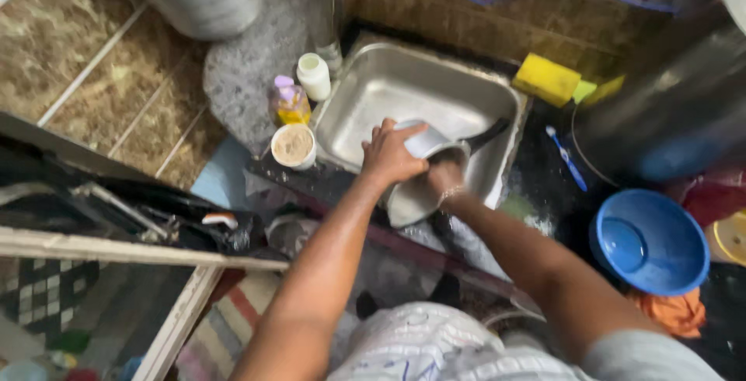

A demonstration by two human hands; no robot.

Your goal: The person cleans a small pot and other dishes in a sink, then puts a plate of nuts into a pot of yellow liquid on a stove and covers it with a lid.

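Observation:
A steel saucepan [423,148] with a dark handle is tilted over the front of the steel sink [404,86]. My left hand [388,154] grips the pan's rim from the left side. My right hand [444,181] is down inside or against the pan's lower wall, partly hidden by it. What the right fingers hold cannot be made out.
Left of the sink stand a white bottle [314,76], a yellow bottle with a purple cap [289,103] and a round tub of powder [293,146]. A yellow sponge [546,80] lies at the back right. A toothbrush [567,158] and a blue bowl [649,243] sit on the right.

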